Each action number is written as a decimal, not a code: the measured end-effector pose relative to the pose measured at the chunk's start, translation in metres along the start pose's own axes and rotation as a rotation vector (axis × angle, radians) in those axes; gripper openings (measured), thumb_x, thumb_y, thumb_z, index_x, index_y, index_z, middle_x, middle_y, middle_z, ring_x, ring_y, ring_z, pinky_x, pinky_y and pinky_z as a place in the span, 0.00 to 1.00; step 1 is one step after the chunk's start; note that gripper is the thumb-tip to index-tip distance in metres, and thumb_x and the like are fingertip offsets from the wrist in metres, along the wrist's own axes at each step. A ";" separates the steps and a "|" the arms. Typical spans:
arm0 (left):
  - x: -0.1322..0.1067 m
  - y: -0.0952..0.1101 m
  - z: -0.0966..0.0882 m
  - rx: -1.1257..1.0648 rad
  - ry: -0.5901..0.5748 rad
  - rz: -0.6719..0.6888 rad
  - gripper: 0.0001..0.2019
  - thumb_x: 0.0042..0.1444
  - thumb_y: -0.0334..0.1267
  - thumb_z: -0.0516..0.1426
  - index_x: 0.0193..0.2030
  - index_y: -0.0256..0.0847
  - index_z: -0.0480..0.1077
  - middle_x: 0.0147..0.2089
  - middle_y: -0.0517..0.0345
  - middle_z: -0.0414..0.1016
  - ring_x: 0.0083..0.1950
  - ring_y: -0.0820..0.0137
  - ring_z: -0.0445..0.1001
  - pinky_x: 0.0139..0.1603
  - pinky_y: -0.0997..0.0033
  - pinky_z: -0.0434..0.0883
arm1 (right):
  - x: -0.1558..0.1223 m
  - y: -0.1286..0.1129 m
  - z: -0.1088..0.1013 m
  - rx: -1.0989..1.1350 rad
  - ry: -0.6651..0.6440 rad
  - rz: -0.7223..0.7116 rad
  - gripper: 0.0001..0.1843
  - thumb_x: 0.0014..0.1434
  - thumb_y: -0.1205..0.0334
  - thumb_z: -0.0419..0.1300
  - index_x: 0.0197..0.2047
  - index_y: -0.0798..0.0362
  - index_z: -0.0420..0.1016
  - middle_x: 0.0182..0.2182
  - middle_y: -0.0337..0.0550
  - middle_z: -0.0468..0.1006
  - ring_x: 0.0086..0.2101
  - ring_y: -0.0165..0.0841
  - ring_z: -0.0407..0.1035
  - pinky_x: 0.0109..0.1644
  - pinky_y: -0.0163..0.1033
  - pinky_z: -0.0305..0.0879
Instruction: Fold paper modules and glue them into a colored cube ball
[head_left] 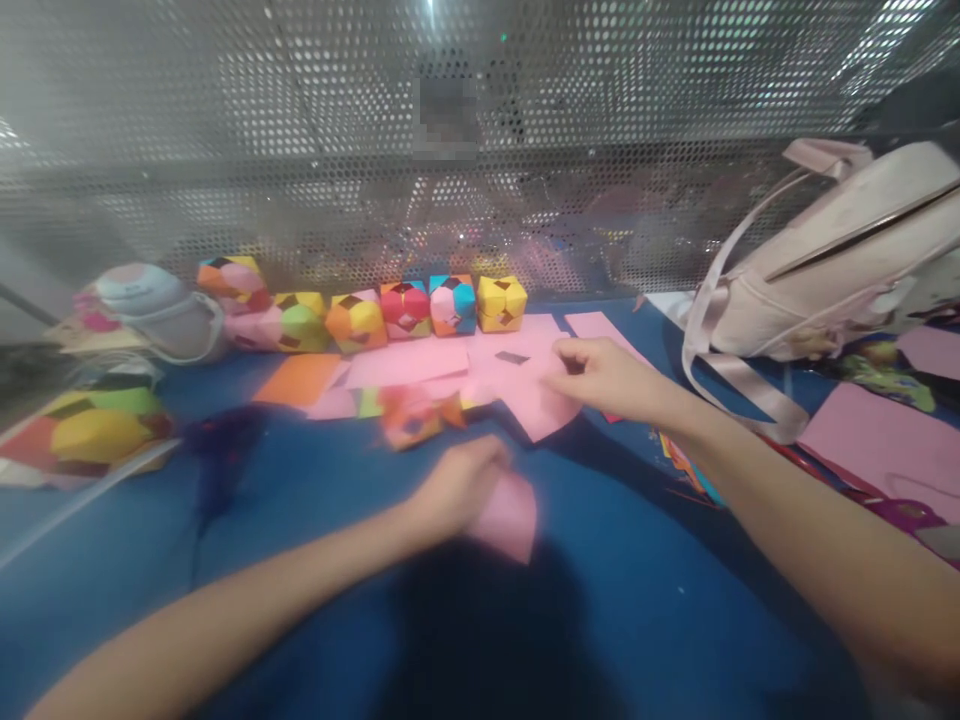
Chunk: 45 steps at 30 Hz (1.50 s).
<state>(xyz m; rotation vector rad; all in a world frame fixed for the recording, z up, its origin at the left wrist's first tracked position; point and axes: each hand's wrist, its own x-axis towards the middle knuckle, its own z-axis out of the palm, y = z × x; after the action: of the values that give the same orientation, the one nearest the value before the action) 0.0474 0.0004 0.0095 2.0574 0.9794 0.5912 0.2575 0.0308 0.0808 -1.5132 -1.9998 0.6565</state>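
My left hand (459,487) is closed on a small pink paper piece (510,517) just above the blue tabletop (315,560). My right hand (600,378) reaches further back, its fingers pinched at the edge of a pink paper sheet (544,405) lying among other pink sheets (420,362). A blurred orange and red folded paper piece (411,417) lies between the two hands. Behind them stands a row of colourful origami cubes (405,308) against a perforated metal screen (480,150).
A pale pink backpack (840,270) leans at the right, its strap trailing onto the table. More pink paper (877,445) lies at the far right. At the left sit a light blue lidded container (150,305), an orange sheet (300,378) and more origami cubes (90,430).
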 end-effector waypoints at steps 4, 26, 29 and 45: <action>-0.018 0.001 -0.004 -0.050 -0.013 -0.057 0.10 0.54 0.29 0.47 0.34 0.40 0.69 0.33 0.58 0.73 0.37 0.69 0.71 0.40 0.71 0.67 | -0.016 -0.017 -0.008 0.129 -0.048 -0.031 0.16 0.48 0.58 0.55 0.19 0.51 0.49 0.19 0.32 0.51 0.22 0.25 0.48 0.24 0.33 0.45; -0.027 -0.015 -0.005 -0.424 0.119 -0.364 0.13 0.55 0.36 0.51 0.48 0.41 0.61 0.24 0.68 0.58 0.22 0.77 0.56 0.25 0.77 0.57 | -0.073 0.002 0.050 0.373 -0.326 0.282 0.07 0.52 0.62 0.56 0.34 0.55 0.69 0.24 0.35 0.71 0.25 0.25 0.62 0.28 0.31 0.58; -0.027 -0.014 -0.006 -0.386 0.139 -0.366 0.11 0.55 0.38 0.51 0.46 0.40 0.62 0.23 0.68 0.56 0.23 0.77 0.55 0.26 0.77 0.57 | -0.070 0.006 0.045 0.319 -0.295 0.263 0.09 0.54 0.59 0.56 0.33 0.56 0.72 0.28 0.40 0.76 0.28 0.28 0.67 0.31 0.34 0.62; -0.034 0.004 -0.009 -0.575 0.250 -0.315 0.11 0.54 0.43 0.56 0.40 0.40 0.66 0.37 0.54 0.75 0.41 0.66 0.72 0.45 0.65 0.68 | -0.077 -0.006 0.060 0.183 0.130 -0.036 0.04 0.56 0.63 0.57 0.32 0.53 0.71 0.27 0.38 0.76 0.28 0.29 0.70 0.32 0.35 0.67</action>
<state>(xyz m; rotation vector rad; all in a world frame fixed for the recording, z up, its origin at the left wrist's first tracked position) 0.0229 -0.0247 0.0152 1.3159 1.0936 0.8560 0.2302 -0.0489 0.0307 -1.3735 -1.8132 0.6881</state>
